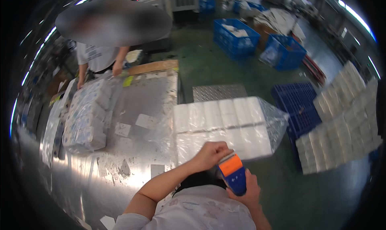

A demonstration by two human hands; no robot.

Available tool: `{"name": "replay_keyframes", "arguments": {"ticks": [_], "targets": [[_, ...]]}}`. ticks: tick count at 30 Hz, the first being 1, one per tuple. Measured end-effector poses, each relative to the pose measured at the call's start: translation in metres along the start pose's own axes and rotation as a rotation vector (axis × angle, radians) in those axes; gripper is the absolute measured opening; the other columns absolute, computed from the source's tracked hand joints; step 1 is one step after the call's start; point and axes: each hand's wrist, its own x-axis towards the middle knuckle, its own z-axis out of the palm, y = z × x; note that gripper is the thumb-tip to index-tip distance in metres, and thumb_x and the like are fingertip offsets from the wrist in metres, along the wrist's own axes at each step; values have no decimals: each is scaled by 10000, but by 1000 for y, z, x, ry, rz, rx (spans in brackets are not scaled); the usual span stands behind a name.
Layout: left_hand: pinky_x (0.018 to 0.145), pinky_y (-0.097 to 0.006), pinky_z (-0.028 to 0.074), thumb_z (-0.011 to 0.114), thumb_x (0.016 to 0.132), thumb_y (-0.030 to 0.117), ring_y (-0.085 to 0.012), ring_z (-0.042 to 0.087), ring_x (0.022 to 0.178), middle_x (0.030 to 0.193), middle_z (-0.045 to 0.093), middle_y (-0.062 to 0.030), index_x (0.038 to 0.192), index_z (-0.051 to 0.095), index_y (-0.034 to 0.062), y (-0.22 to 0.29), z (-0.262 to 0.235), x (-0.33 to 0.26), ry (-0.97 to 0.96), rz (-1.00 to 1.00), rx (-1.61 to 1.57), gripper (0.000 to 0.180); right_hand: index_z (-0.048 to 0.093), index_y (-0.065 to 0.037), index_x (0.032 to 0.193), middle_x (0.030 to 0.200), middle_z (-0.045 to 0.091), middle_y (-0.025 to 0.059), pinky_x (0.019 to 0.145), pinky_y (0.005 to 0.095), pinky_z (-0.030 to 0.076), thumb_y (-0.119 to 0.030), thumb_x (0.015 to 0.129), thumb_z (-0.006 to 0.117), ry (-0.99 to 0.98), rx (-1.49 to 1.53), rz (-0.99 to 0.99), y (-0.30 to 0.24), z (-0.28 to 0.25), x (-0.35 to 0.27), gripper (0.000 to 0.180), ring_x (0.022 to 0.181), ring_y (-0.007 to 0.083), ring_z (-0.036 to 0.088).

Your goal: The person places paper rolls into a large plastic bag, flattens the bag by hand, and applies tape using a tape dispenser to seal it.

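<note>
My right hand point(250, 187) is wrapped round the blue lower end of an orange and blue tape dispenser point(232, 171), held in front of my body. At the dispenser's upper end my left hand point(210, 154) is closed, thumb and fingers pinched together. Whatever lies in that pinch is too small to make out. Just beyond both hands lies a clear plastic bag point(221, 127) packed with white rolls in two rows. The bag's loose, gathered end point(277, 123) spreads to the right.
A worn metal table point(140, 91) stretches left, with paper labels scattered on it. Across it, a co-worker's hands point(117, 68) touch another filled bag point(86, 117). Wrapped packs point(341, 137) are stacked right, beside a blue pallet point(295, 101). Blue crates point(235, 41) stand farther back.
</note>
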Motion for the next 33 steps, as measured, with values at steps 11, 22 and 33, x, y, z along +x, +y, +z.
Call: {"name": "replay_keyframes", "arguments": {"ticks": [11,22,33], "targets": [[402,-205,223,616,832,195,-5,334,447,501,425,67,608,525,51,26,-104,140,109,20,128,281,475,-48,1205,896,510,172,550,364,493,-204,549,789,-36,-89,294,36,-39,-83,744,694,315,576],[446,-213,304,659,797,230,-30,403,493,554,521,39,619,606,32,-21,-74,298,-80,78,341,272,483,-73,1213,899,502,141,527,350,492,-240,607,753,110,-173,418,62,-13,-28,683,688,286,579],[569,-241,447,651,787,228,-83,554,621,698,627,-42,822,673,24,-136,-63,311,-286,-240,359,208,435,-67,1254,929,483,179,556,400,488,-224,637,716,65,-104,520,76,1,-21,696,701,342,564]]}}
